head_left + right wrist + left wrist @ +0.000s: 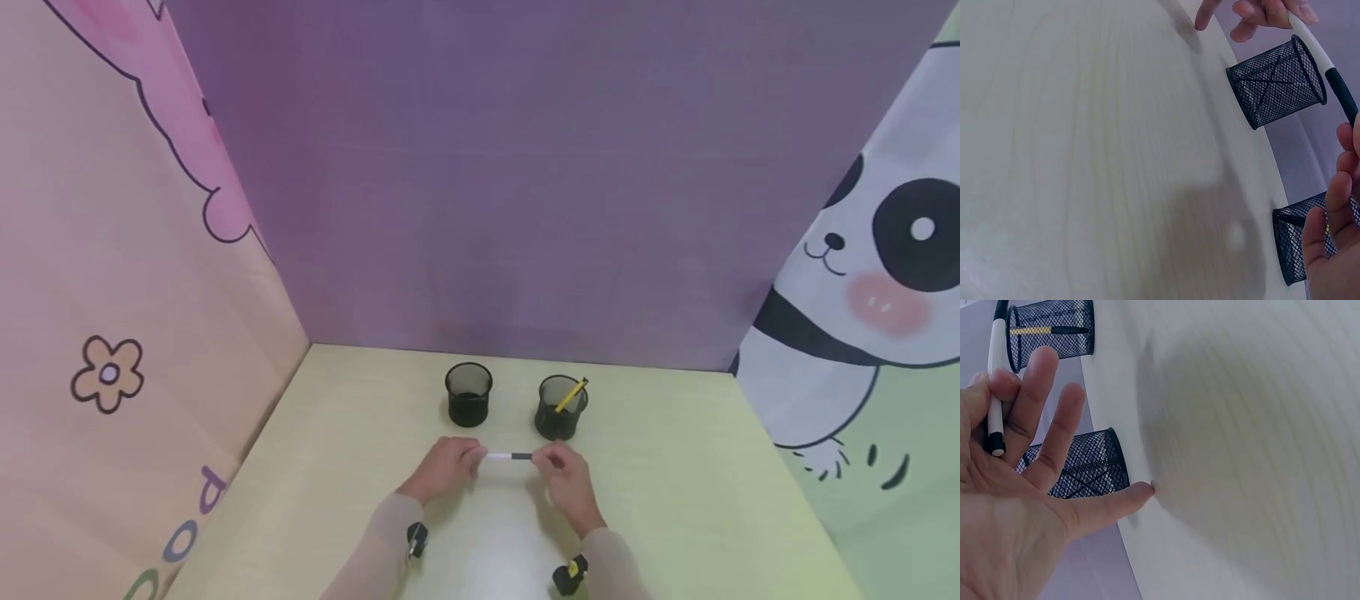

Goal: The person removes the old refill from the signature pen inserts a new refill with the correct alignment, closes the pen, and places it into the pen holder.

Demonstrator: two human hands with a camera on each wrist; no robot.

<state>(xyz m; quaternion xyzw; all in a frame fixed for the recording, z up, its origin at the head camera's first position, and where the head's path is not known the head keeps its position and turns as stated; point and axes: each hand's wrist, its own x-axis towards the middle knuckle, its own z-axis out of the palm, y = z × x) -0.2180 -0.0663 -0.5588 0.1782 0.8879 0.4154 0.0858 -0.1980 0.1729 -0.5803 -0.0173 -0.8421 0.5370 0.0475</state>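
The pen (pixel 510 456) is just near of the cups (pixel 468 412), ends pinched by left grip (pixel 446 467) and right grip (pixel 567 482), the right hold partly hidden. It looks light, stiff, maybe slick; hold both ends.

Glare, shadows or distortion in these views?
Head: pale glare on the table at bottom centre; pen small, little detail. Left wrist: broad soft shadow over the table, grain lines curved. Right wrist: dark shadow low in frame, table edge bowed, probably lens distortion.
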